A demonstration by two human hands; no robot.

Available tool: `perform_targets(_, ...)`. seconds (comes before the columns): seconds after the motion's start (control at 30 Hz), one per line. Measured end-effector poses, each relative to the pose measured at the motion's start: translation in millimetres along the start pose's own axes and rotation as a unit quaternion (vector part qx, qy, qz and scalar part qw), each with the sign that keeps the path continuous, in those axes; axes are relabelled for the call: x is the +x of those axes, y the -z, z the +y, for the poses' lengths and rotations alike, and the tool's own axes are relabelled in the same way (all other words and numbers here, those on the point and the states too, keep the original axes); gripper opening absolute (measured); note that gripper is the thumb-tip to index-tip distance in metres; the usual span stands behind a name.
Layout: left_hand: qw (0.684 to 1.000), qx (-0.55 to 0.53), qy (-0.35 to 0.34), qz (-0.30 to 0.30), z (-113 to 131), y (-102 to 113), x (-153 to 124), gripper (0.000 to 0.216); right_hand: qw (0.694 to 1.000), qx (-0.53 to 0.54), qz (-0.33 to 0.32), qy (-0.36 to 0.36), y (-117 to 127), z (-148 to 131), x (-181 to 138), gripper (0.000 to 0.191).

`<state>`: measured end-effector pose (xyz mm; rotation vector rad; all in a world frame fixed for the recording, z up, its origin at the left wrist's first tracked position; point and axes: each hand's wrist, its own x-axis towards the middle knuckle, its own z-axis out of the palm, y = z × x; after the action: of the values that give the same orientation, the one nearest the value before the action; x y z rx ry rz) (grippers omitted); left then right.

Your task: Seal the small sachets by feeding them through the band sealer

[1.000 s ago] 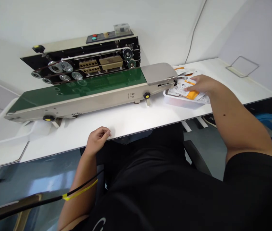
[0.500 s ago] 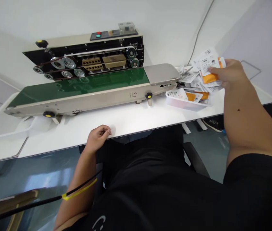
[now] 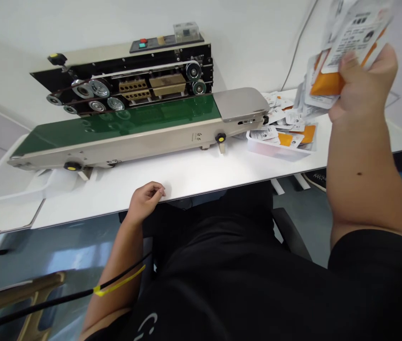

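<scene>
My right hand (image 3: 368,85) is closed around a bunch of printed packets (image 3: 353,40), white and orange, held up above the right end of the table. Below it, a clear plastic bin (image 3: 279,151) is filled with similar packets, and more loose packets (image 3: 281,106) lie heaped behind it. My left hand (image 3: 147,201) rests at the table's front edge with its fingers curled in; whether anything is inside them is hidden.
A band sealing machine (image 3: 123,80) with exposed rollers stands against the wall. Its green conveyor belt (image 3: 126,123) runs along the white table (image 3: 187,173). A cable (image 3: 298,40) hangs on the wall. A chair armrest (image 3: 289,232) is beside my body.
My right hand has risen from the heap, lifting the bunch of packets up and to the right, clear of the pile. My left hand has stayed in place.
</scene>
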<state>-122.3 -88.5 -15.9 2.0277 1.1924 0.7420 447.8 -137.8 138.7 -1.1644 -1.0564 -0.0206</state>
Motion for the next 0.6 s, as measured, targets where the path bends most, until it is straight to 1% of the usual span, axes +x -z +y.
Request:
perform_targets(0.03, 1.000, -0.003, -0.001, 0.002, -2, 0, 0, 0.022, 0.999, 0.025, -0.021, 0.040, -12, -12, -13, 0.024)
perform_targets(0.07, 1.000, -0.008, -0.001, 0.005, -4, -1, 0, 0.023, 0.997, 0.041, -0.036, 0.062, -27, -23, -29, 0.030)
perform_targets(0.1, 1.000, -0.014, -0.002, 0.010, -6, -1, 1, 0.024, 0.995, 0.051, -0.053, 0.070, -43, -34, -49, 0.037)
perform_targets(0.17, 0.999, -0.028, -0.011, 0.028, -11, -2, 1, 0.026, 0.988, -0.002, -0.140, 0.066, -81, -52, -95, 0.046)
perform_targets(0.2, 0.998, -0.035, -0.024, 0.040, -14, -2, 1, 0.029, 0.975, -0.052, -0.197, 0.091, -101, -59, -120, 0.043)
perform_targets(0.23, 0.997, -0.041, -0.045, 0.055, -16, -3, 1, 0.034, 0.945, -0.105, -0.279, 0.138, -122, -64, -145, 0.033)
perform_targets(0.27, 0.994, -0.046, -0.071, 0.072, -18, -2, 1, 0.041, 0.902, -0.154, -0.352, 0.196, -141, -67, -169, 0.021)
perform_targets(0.3, 0.990, -0.050, -0.099, 0.087, -20, -1, 1, 0.050, 0.860, -0.182, -0.407, 0.249, -160, -67, -191, 0.017)
perform_targets(0.33, 0.986, -0.052, -0.126, 0.099, -22, 0, 0, 0.059, 0.835, -0.201, -0.426, 0.284, -177, -66, -211, 0.020)
perform_targets(0.37, 0.982, -0.050, -0.148, 0.107, -22, 1, -1, 0.068, 0.820, -0.214, -0.432, 0.308, -192, -63, -228, 0.025)
perform_targets(0.4, 0.980, -0.042, -0.163, 0.109, -22, 3, -1, 0.075, 0.811, -0.227, -0.434, 0.320, -204, -60, -243, 0.028)
perform_targets(0.43, 0.979, -0.023, -0.173, 0.105, -22, 4, -1, 0.079, 0.808, -0.235, -0.431, 0.325, -215, -56, -254, 0.031)
perform_targets(0.5, 0.979, 0.043, -0.183, 0.078, -18, 5, -1, 0.082, 0.805, -0.240, -0.436, 0.323, -228, -48, -269, 0.033)
perform_targets(0.6, 0.972, 0.151, -0.178, 0.027, -9, -1, 2, 0.073, 0.802, -0.222, -0.470, 0.295, -234, -40, -276, 0.033)
